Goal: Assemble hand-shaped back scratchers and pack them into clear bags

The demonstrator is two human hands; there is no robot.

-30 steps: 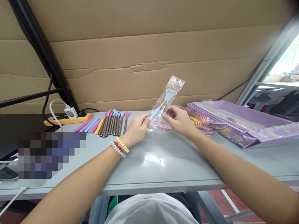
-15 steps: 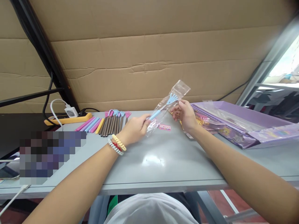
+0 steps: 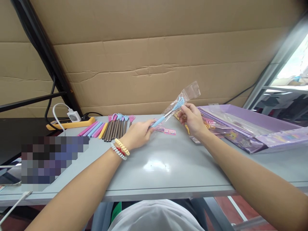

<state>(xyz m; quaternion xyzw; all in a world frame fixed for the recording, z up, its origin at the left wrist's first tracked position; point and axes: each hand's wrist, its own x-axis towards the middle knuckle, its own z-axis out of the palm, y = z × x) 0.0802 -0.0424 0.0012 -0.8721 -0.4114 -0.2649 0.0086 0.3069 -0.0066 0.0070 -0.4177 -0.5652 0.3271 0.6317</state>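
Observation:
My left hand point(image 3: 141, 133) is closed around the handle of a blue back scratcher point(image 3: 159, 122) with a small hand-shaped head. A clear plastic bag point(image 3: 192, 91) covers its head and metal shaft, and the bag's flat end sticks out at the upper right. At the head, my right hand point(image 3: 191, 118) pinches the bagged scratcher between thumb and fingertips. Below the shaft lie small pink printed labels point(image 3: 170, 132). Left of my left hand is a row of back scratchers point(image 3: 116, 126) with pink, purple and blue heads and dark shafts. Beside them lie coloured handles point(image 3: 96, 129).
A purple tray point(image 3: 240, 114) holding clear packaging stands at the right. Packaged coloured items point(image 3: 209, 123) lie against its left side, behind my right wrist. At the back left is a yellow power strip point(image 3: 69, 123) with a white plug point(image 3: 74, 115). Cardboard point(image 3: 154, 54) lines the back.
My right fingers have closed on the scratcher's head through the bag. The bag has shifted up and right, off the lower handle. My left hand has barely moved.

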